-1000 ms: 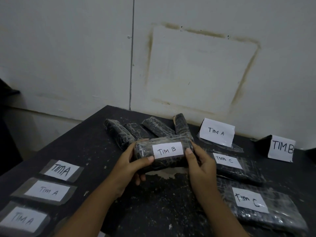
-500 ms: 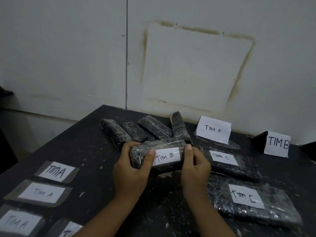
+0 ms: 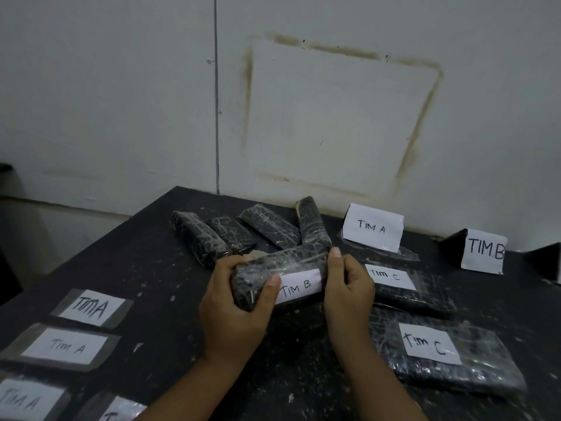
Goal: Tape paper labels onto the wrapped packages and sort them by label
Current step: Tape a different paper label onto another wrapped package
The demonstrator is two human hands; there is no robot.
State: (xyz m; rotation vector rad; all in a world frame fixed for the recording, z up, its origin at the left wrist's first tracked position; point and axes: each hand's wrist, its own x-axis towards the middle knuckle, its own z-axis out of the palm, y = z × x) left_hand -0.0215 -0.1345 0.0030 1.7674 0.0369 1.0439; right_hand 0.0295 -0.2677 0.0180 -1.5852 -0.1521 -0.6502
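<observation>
Two hands, left hand (image 3: 235, 311) and right hand (image 3: 349, 294), grip the TIM B package (image 3: 279, 276) with curled fingers.

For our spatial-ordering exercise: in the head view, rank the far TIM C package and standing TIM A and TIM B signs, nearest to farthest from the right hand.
1. Far TIM C package, beside the right hand.
2. TIM A sign, behind it.
3. TIM B sign, far right.
</observation>
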